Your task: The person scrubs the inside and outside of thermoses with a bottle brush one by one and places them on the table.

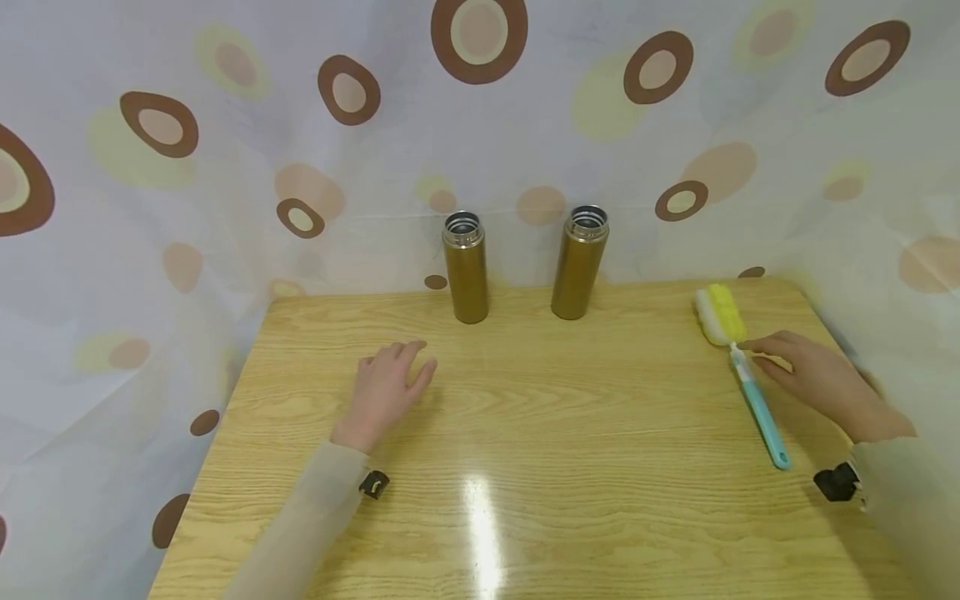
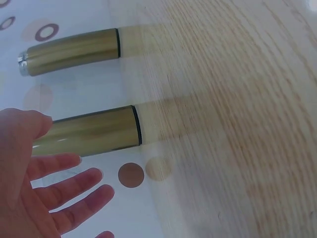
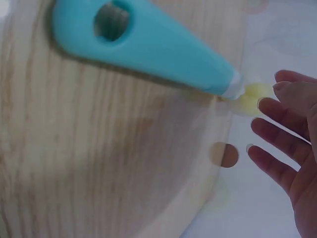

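A bottle brush with a yellow and white sponge head [image 1: 722, 315] and a turquoise handle [image 1: 763, 419] lies at the right of the wooden table. My right hand [image 1: 817, 375] is beside its white neck, fingers loosely extended, fingertips right at the neck in the head view. In the right wrist view the turquoise handle [image 3: 148, 44] fills the top, and the fingers are apart with nothing between them. My left hand [image 1: 390, 387], fingers spread and holding nothing, hovers in front of the left gold thermos bottle [image 1: 468, 279]. A second gold thermos bottle [image 1: 579, 271] stands to its right. Both are upright and lidless.
A white curtain [image 1: 480, 150] with brown and yellow circles hangs right behind the table [image 1: 562, 433] and along both sides. The two bottles stand near the table's back edge, a gap between them. Each wrist wears a black strap device [image 1: 373, 483].
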`<state>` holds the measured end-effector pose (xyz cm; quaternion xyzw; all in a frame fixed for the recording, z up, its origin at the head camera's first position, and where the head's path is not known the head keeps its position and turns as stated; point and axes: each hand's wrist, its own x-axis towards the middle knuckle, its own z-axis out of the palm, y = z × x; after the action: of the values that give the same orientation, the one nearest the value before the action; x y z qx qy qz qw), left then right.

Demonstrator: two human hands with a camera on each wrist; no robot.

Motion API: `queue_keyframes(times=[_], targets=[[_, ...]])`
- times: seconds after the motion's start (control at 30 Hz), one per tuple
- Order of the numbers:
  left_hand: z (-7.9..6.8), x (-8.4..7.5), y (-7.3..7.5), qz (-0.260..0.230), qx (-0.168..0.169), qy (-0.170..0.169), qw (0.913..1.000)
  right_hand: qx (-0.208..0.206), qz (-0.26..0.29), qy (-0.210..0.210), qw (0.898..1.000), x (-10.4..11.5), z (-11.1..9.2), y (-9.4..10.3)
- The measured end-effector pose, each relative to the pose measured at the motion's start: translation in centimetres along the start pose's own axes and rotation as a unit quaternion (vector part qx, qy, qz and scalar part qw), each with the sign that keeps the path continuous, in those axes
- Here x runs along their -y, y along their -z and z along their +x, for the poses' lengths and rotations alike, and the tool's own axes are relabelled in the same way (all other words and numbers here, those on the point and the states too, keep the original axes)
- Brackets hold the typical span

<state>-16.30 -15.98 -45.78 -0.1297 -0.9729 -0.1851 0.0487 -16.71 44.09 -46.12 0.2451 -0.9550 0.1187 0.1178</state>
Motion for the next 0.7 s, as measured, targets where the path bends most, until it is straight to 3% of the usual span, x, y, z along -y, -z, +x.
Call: queue_keyframes(times=[0.17,0.4,0.7], targets=[[-0.1,-0.4,0.1,0.003,0.002,0.0,1.0,0.024,0.01,0.014,1.0,-1.2,-0.3,-0.8],[-0.2,-0.4,-0.3,0.01,-0.003,-0.01,0.9999,0.069,0.061,-0.006,0.996,-2.4,-0.4,-1.8],[-0.3,-0.4,-0.5,0.017,-0.004,-0.016,0.9997,0.093,0.059,0.007,0.994,-3.1,-0.4,-2.9]])
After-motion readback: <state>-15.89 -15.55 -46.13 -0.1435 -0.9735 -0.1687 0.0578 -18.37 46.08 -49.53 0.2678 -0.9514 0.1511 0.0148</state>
